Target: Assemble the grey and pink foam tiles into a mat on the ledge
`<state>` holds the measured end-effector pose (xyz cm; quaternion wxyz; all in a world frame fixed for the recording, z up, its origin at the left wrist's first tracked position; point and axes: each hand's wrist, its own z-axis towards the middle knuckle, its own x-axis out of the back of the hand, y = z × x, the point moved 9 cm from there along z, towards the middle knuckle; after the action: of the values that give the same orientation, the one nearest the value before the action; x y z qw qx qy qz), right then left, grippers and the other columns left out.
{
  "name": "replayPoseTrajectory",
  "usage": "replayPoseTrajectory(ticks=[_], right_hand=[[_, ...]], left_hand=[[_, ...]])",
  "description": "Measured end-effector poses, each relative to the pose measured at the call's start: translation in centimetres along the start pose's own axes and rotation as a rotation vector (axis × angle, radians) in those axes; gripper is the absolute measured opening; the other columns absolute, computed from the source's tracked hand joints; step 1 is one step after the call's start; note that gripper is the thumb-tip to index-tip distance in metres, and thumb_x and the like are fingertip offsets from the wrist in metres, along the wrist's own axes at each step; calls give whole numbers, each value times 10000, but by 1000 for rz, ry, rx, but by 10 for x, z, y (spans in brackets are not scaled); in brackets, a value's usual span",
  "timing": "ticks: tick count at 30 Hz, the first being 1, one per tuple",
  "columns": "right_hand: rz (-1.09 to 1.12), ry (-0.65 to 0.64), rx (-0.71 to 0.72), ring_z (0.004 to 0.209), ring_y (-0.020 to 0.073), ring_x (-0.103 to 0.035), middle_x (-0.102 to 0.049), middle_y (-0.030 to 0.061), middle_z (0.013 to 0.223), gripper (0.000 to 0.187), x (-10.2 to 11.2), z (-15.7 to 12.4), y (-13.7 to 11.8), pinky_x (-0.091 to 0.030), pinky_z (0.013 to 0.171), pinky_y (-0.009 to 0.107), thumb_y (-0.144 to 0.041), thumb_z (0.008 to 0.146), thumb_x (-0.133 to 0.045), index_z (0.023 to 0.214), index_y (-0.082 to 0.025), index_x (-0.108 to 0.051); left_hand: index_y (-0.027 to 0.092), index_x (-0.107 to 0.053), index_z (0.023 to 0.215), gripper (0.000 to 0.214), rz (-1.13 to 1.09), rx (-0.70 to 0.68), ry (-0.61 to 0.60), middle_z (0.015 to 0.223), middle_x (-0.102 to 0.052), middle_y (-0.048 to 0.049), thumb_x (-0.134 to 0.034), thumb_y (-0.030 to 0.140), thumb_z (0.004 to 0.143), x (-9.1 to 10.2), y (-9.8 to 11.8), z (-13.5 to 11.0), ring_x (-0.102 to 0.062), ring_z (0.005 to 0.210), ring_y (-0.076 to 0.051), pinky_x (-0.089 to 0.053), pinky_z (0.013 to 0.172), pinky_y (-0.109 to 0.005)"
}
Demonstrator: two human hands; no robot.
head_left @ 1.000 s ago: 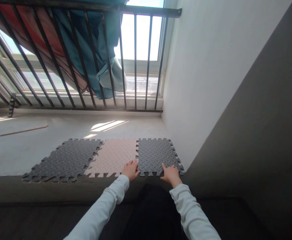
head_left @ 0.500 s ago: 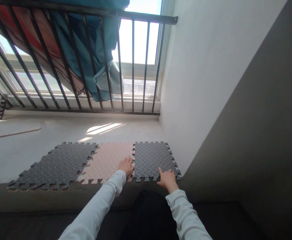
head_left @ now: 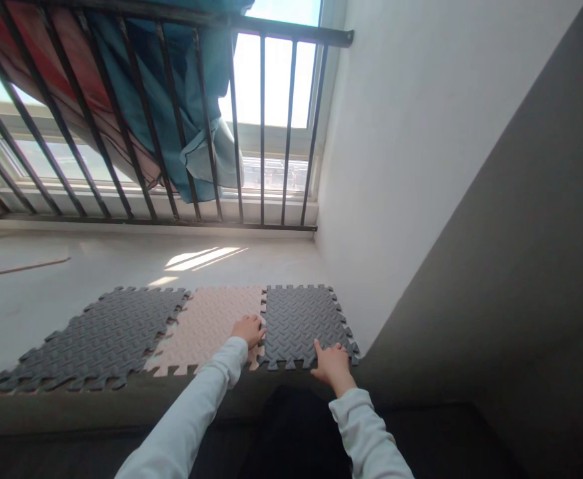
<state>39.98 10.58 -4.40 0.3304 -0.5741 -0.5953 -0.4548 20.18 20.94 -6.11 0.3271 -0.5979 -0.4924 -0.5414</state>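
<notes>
Three interlocking foam tiles lie in a row on a raised concrete ledge: a grey tile [head_left: 96, 336] at the left, a pink tile [head_left: 206, 326] in the middle, and a second grey tile [head_left: 301, 319] at the right by the wall. My left hand [head_left: 248, 329] rests flat, fingers out, on the seam between the pink tile and the right grey tile. My right hand [head_left: 332, 361] lies open on the near right corner of the right grey tile. Both arms are in white sleeves.
A black metal railing [head_left: 261, 133] stands at the back of the ledge before a bright window. Blue cloth [head_left: 191, 106] and red cloth [head_left: 46, 73] hang over the railing. A white wall [head_left: 421, 166] bounds the right. A thin wooden stick [head_left: 22, 268] lies far left.
My left hand has slid forward along the seam between the pink and grey tiles. The view has shifted slightly right; the tiles stay in place.
</notes>
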Motion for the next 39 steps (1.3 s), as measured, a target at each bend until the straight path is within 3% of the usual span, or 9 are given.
replayPoseTrajectory(ticks=[3, 7, 10, 15, 22, 35, 39], right_hand=[[1, 10, -6, 1083, 347, -462, -613, 153, 1041, 764, 0, 2, 0, -370, 809, 457, -435, 639, -589, 1325, -231, -320], [7, 18, -7, 1062, 350, -476, -617, 150, 1035, 767, -1, 5, -1, -373, 807, 465, -406, 627, -587, 1323, -217, -325], [6, 19, -6, 1055, 350, -481, -618, 156, 1032, 758, -1, 5, -2, -369, 809, 482, -378, 630, -575, 1324, -206, -323], [7, 15, -6, 1061, 357, -475, -617, 157, 1032, 765, 0, 4, -2, -370, 804, 489, -403, 628, -571, 1324, -209, -321], [-10, 17, -12, 1071, 359, -469, -621, 156, 1027, 765, -1, 4, -2, -364, 807, 482, -389, 627, -572, 1326, -214, -317], [-17, 5, -4, 1104, 373, -436, -613, 166, 1041, 783, -5, 5, -2, -345, 822, 493, -396, 639, -581, 1340, -207, -287], [-18, -3, -2, 1112, 378, -428, -610, 166, 1049, 788, -5, 5, -2, -340, 831, 509, -408, 642, -575, 1344, -206, -278]], left_hand=[[220, -558, 1063, 406, 10, 10, 13, 1202, -509, -83, -330, 420, 793, 7, 1, 10, -435, 1126, -232, -399, 886, -383], [149, -370, 1270, 565, -6, 111, 71, 1400, -282, -138, -370, 429, 779, 5, -5, 24, -264, 1267, -277, -316, 971, -413], [144, -315, 1307, 594, -26, 182, 29, 1435, -209, -127, -326, 445, 795, -4, -10, 31, -180, 1301, -294, -263, 999, -460], [194, -364, 1283, 568, -38, 211, 3, 1439, -214, -96, -309, 471, 789, -4, -14, 40, -131, 1320, -275, -166, 1032, -510], [255, -418, 1237, 536, -103, 204, 21, 1447, -203, -49, -330, 505, 772, -7, -20, 51, -118, 1321, -273, -182, 1027, -502], [308, -358, 1280, 498, -41, 177, 12, 1454, -184, 3, -268, 450, 811, -15, -14, 39, -107, 1324, -268, -142, 1023, -549], [307, -440, 1221, 465, 2, 120, 52, 1432, -253, 0, -261, 448, 815, -7, -10, 42, -118, 1323, -260, -116, 1017, -577]])
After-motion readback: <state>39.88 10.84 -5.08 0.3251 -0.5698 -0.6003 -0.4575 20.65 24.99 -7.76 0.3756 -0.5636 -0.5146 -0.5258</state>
